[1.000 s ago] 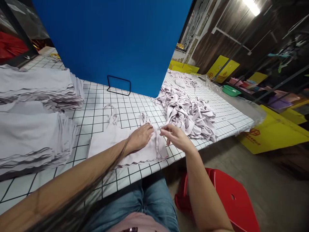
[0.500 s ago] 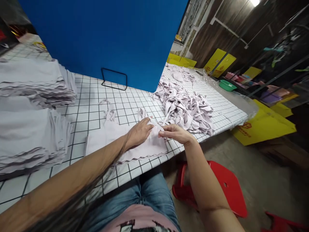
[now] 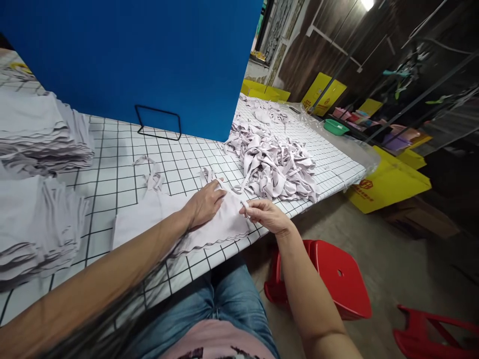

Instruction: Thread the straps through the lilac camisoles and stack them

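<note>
A pale lilac strappy top (image 3: 219, 224) lies flat on the gridded table cover in front of me, its lower edge showing several layers. My left hand (image 3: 205, 202) rests on its upper part, fingers bent and pressed together at the cloth near a strap. At the top's right side my right hand (image 3: 264, 214) is closed, pinching a thin strap (image 3: 245, 205) between thumb and fingers. Another strap (image 3: 153, 179) lies loosely curled on the table, left of my left hand. The fingertips of my left hand are partly hidden.
Stacks of folded lilac cloth (image 3: 41, 219) stand at the left. A tangled heap of lilac pieces (image 3: 277, 164) lies at the right. A blue board (image 3: 130, 60) with a black wire stand (image 3: 159, 122) blocks the back. A red stool (image 3: 340, 274) and yellow boxes (image 3: 389, 179) are on the right.
The view has swung slightly right, so the table's contents appear further left. My right hand has drawn the strap a little away from my left hand, which stays on the top.
</note>
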